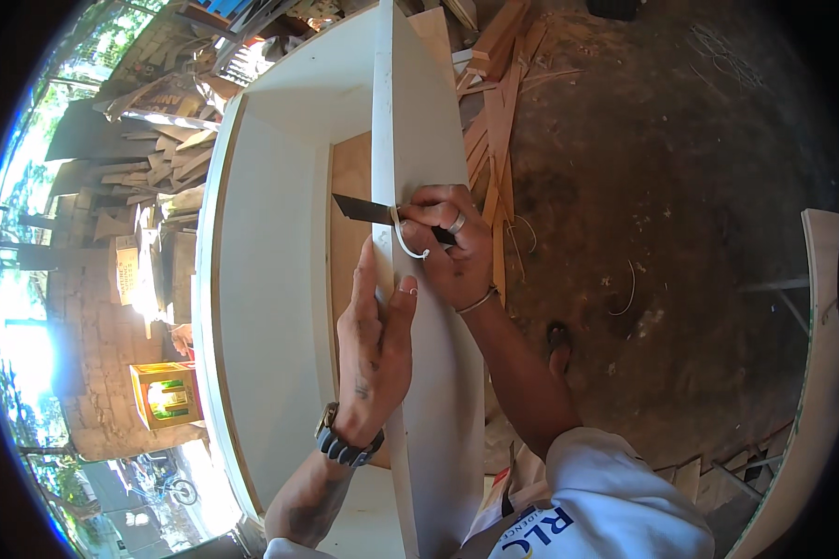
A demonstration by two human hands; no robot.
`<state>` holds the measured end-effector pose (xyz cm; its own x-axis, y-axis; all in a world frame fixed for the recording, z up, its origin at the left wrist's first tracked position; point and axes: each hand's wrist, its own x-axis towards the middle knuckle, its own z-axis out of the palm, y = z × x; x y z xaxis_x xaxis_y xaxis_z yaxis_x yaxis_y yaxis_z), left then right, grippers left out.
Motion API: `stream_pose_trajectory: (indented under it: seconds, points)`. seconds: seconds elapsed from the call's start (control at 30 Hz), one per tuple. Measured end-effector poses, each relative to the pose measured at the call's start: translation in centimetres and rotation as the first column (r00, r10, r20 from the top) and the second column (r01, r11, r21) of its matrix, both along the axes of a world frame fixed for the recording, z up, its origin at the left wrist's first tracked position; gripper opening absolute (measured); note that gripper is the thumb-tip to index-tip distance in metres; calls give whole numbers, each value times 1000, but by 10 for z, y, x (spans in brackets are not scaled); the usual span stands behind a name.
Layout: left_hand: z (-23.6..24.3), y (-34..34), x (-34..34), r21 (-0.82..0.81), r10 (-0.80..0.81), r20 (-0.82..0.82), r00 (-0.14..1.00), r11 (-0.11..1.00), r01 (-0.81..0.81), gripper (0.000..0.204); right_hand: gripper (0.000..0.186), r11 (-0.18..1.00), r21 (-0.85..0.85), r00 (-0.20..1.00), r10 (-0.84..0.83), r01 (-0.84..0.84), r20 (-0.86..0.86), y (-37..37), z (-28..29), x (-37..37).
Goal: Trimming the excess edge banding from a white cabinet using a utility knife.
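A tall white panel [384, 112] runs down the middle of the view, part of an open white box-like cabinet [270, 186] with a plain wooden surface inside. My right hand [452, 250] is closed on a dark flat blade [359, 207], which lies across the panel's narrow edge. A thin white strip [405, 244] curls away from the edge beside the blade. Below it, my left hand [373, 345] grips the same edge, forefinger along one side and thumb on the other.
Loose wooden strips [499, 112] lie on the concrete floor [643, 233] right of the cabinet. Scrap boards [158, 163] and a yellow crate [163, 393] are at the left, with what looks like another person's hand [182, 337]. A curved pale board [820, 279] stands at the far right.
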<state>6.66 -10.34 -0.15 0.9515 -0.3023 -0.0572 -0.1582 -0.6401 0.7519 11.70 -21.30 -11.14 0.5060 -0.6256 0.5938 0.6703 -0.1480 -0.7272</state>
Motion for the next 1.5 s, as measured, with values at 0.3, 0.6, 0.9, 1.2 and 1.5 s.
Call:
stream_pose_trajectory:
  seconds: [0.3,0.6,0.9,1.2,1.5]
  points:
    - [4,-2,-3,-33,38,-41,998,999,-40,50,9,999,-39,1000,20,-20,9,-2,-2,2]
    - [3,-2,-2,-35,39,-32,999,999,-40,52,10,998,4,998,65,-65,17,-10,-2,15]
    - [3,0,1,33,-7,45,999,999,6,55,8,996,-51,997,72,-70,28,-7,-5,0]
    - [3,2,1,40,-25,63,998,999,22,55,9,1000,-12,1000,-2,2,-10,-1,-4,6]
    - [4,3,-1,39,0,16,1000,999,-1,56,9,1000,2,1000,-21,21,8,-2,-1,13]
